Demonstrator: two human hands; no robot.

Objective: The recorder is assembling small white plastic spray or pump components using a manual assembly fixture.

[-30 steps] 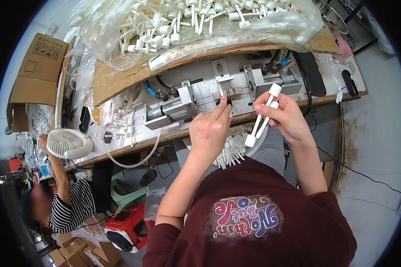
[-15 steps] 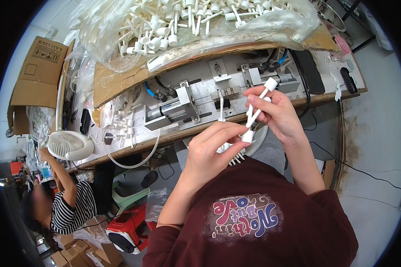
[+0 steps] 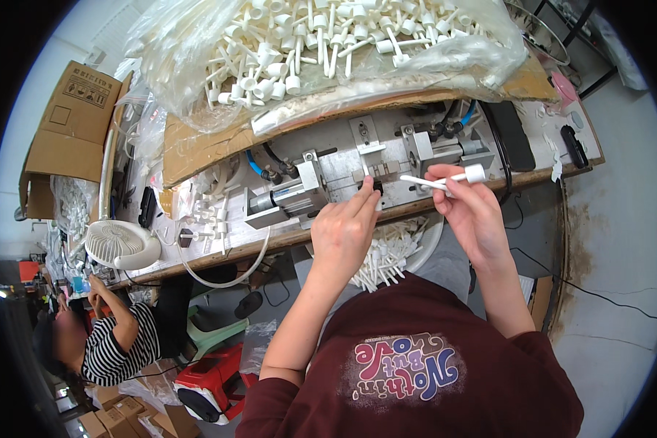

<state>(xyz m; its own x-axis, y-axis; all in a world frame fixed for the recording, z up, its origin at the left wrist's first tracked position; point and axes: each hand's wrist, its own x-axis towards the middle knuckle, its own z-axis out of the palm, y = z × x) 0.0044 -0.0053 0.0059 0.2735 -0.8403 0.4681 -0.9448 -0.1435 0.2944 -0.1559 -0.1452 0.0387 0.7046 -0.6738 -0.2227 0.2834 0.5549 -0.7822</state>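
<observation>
My left hand [image 3: 345, 228] reaches to the small metal clamp fixture [image 3: 384, 169] on the bench. Its fingers are pinched together over a white plastic stick [image 3: 366, 165] set in the fixture, hiding most of it. To the right, my right hand [image 3: 474, 215] holds a white plastic stick with a round cap [image 3: 474, 174] between thumb and fingers. The cap points right and the thin end left, towards the fixture. Whether a second stick is in that hand cannot be told. Beneath my hands, a round tub [image 3: 432, 241] holds many white sticks [image 3: 383, 264].
Pneumatic cylinders [image 3: 285, 196] flank the fixture. Behind it, a clear bag full of white capped sticks [image 3: 292, 58] lies on cardboard [image 3: 204, 150]. At left are a white fan [image 3: 120, 244] and a person in a striped shirt [image 3: 128, 339]. A black phone-like slab [image 3: 509, 135] lies right.
My left hand has let go of the capped piece between my hands and moved up to the fixture. My right hand has tilted its capped stick from upright to nearly level.
</observation>
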